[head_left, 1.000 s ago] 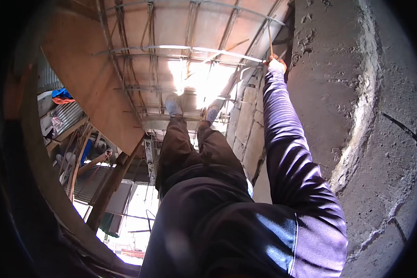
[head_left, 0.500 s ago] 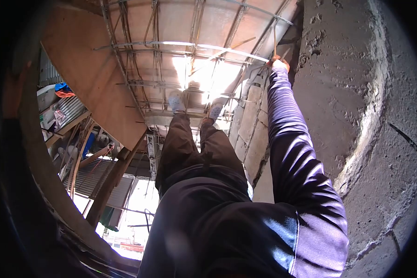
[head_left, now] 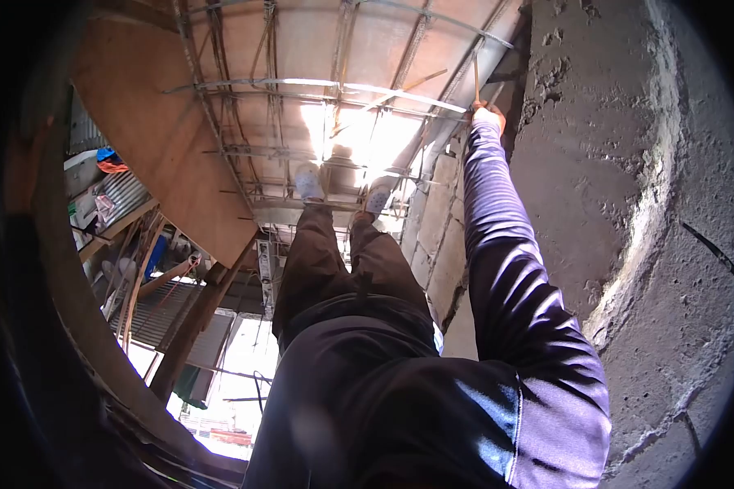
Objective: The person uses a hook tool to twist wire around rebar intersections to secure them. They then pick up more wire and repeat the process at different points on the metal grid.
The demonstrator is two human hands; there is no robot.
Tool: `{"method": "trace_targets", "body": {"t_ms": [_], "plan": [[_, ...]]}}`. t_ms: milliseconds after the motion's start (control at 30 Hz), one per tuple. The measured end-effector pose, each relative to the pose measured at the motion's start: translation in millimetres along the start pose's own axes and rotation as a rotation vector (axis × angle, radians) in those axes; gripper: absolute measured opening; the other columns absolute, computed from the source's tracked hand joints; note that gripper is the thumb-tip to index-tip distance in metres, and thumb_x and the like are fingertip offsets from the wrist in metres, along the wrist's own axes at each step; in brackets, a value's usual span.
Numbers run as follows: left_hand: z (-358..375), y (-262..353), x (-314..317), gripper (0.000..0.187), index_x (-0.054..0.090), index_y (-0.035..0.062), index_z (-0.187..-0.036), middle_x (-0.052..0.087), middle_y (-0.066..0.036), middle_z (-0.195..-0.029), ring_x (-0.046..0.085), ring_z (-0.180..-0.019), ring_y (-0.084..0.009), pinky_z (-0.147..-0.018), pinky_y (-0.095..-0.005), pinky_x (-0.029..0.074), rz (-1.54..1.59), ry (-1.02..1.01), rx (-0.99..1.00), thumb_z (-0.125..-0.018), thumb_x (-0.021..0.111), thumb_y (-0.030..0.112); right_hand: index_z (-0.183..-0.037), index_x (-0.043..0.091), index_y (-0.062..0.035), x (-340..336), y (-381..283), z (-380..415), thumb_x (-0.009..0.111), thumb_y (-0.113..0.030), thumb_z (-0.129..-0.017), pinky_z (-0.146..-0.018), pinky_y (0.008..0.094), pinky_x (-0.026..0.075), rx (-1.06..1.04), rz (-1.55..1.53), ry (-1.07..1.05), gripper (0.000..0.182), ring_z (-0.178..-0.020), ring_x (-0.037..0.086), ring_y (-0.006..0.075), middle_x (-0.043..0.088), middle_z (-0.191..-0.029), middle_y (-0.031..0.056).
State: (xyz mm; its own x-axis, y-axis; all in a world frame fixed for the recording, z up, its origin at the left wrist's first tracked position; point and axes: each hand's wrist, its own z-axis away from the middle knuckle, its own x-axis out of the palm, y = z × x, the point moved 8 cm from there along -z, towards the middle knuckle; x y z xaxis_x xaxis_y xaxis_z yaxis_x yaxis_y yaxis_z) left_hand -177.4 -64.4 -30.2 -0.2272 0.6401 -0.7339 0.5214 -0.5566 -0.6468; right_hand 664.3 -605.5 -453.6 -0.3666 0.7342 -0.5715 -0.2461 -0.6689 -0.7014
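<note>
Hand (head_left: 488, 116) w/ orange glove, on the purple-sleeved arm at scene right, grips thin straight metal rod (head_left: 476, 81) at far right by rough grey concrete wall (head_left: 595, 163). Fingers closed round rod's near end; long axis runs away from hand. Which hand it is and other hand: can't tell.

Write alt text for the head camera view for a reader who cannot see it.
A hand at the end of a long purple sleeve reaches to a thin rod on a grid of steel bars laid over plywood boards, beside a rough concrete column. The person's dark trousers and pale shoes stand on the bars.
</note>
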Motion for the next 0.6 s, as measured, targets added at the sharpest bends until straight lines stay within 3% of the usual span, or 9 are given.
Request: {"method": "trace_targets", "body": {"t_ms": [100, 133, 167, 200, 300, 333, 400, 533, 600], "plan": [[27, -9, 32, 0.074, 0.039, 0.0311, -0.155, 0.038, -0.032, -0.151, 0.051, -0.133, -0.0439, -0.109, -0.0443, 0.047, -0.287, -0.362, 0.073, -0.093, 0.051, -0.007, -0.095, 0.076, -0.0086, -33, -57, 77, 0.071, -0.025, -0.087, -0.077, 0.0393, 0.056, -0.170, 0.173, 0.281, 0.019, -0.085, 0.073, 0.0274, 0.076, -0.092, 0.0141], [23, -3, 23, 0.074, 0.039, 0.0311, -0.155, 0.038, -0.032, -0.151, 0.051, -0.133, -0.0439, -0.109, -0.0443, 0.047, -0.286, -0.365, 0.066, -0.093, 0.051, -0.007, -0.094, 0.074, -0.0125, -22, -54, 72, 0.067, -0.025, -0.087, -0.075, 0.0424, 0.056, -0.400, 0.183, 0.254, 0.016, -0.082, 0.073, 0.0316, 0.074, -0.088, 0.0162], [10, 12, -2, 0.074, 0.040, 0.0318, -0.155, 0.039, -0.032, -0.150, 0.052, -0.132, -0.0440, -0.108, -0.0445, 0.047, -0.204, -0.225, 0.088, -0.093, 0.050, -0.007, -0.097, 0.073, -0.0162, 26, -79, 111, 0.063, -0.025, -0.088, -0.073, 0.0452, 0.055, -0.951, 0.948, 0.102, 0.016, -0.078, 0.071, 0.0346, 0.071, -0.081, 0.0169], [2, 23, -23, 0.074, 0.041, 0.0325, -0.154, 0.041, -0.033, -0.149, 0.052, -0.132, -0.0440, -0.107, -0.0446, 0.048, -0.121, -0.084, 0.120, -0.092, 0.049, -0.008, -0.099, 0.070, -0.0173, 34, -89, 148, 0.060, -0.023, -0.089, -0.072, 0.0461, 0.055, -1.025, 0.777, 0.026, 0.016, -0.077, 0.069, 0.0356, 0.068, -0.083, 0.0179], [4, 21, -13, 0.059, 0.042, 0.0192, -0.154, 0.046, -0.032, -0.145, 0.052, -0.132, -0.0419, -0.106, -0.0440, 0.047, -0.259, -0.215, 0.168, -0.097, 0.056, 0.008, -0.102, 0.070, -0.0144, 93, -81, 179, 0.070, -0.040, -0.084, -0.078, 0.0469, 0.054, -0.964, 0.919, -0.137, 0.032, -0.092, 0.069, 0.0347, 0.069, -0.105, 0.0192], [-4, 28, -19, 0.059, 0.042, 0.0192, -0.154, 0.046, -0.032, -0.145, 0.052, -0.132, -0.0419, -0.106, -0.0440, 0.047, -0.262, -0.216, 0.165, -0.097, 0.056, 0.008, -0.102, 0.070, -0.0118, 97, -71, 165, 0.073, -0.044, -0.082, -0.080, 0.0473, 0.054, -0.662, 0.731, -0.096, 0.039, -0.094, 0.069, 0.0353, 0.070, -0.105, 0.0195], [-25, 21, -50, 0.064, 0.042, 0.0030, -0.150, 0.051, -0.030, -0.142, 0.051, -0.134, -0.0388, -0.107, -0.0424, 0.045, 0.361, -0.073, -0.303, -0.098, 0.064, 0.032, -0.104, 0.070, -0.0059, 102, -57, 167, 0.075, -0.050, -0.083, -0.089, 0.0475, 0.052, -0.288, 0.406, -0.111, 0.049, -0.096, 0.068, 0.0366, 0.072, -0.104, 0.0191], [-22, 23, -47, 0.054, 0.043, 0.0193, -0.153, 0.043, -0.025, -0.151, 0.045, -0.140, -0.0370, -0.115, -0.0403, 0.039, 0.512, -0.092, -0.346, -0.102, 0.059, 0.022, -0.093, 0.073, -0.0029, 122, -61, 162, 0.082, -0.047, -0.074, -0.085, 0.0409, 0.056, -0.271, 0.391, -0.085, 0.049, -0.090, 0.072, 0.0300, 0.075, -0.094, 0.0153], [-18, 36, -46, 0.054, 0.043, 0.0241, -0.153, 0.038, -0.025, -0.155, 0.044, -0.141, -0.0386, -0.116, -0.0418, 0.038, 0.284, -0.127, -0.208, -0.102, 0.054, 0.009, -0.093, 0.073, -0.0030, 152, -25, 114, 0.082, -0.046, -0.074, -0.084, 0.0405, 0.056, -0.362, 0.401, -0.168, 0.047, -0.088, 0.072, 0.0297, 0.075, -0.091, 0.0156]]}}
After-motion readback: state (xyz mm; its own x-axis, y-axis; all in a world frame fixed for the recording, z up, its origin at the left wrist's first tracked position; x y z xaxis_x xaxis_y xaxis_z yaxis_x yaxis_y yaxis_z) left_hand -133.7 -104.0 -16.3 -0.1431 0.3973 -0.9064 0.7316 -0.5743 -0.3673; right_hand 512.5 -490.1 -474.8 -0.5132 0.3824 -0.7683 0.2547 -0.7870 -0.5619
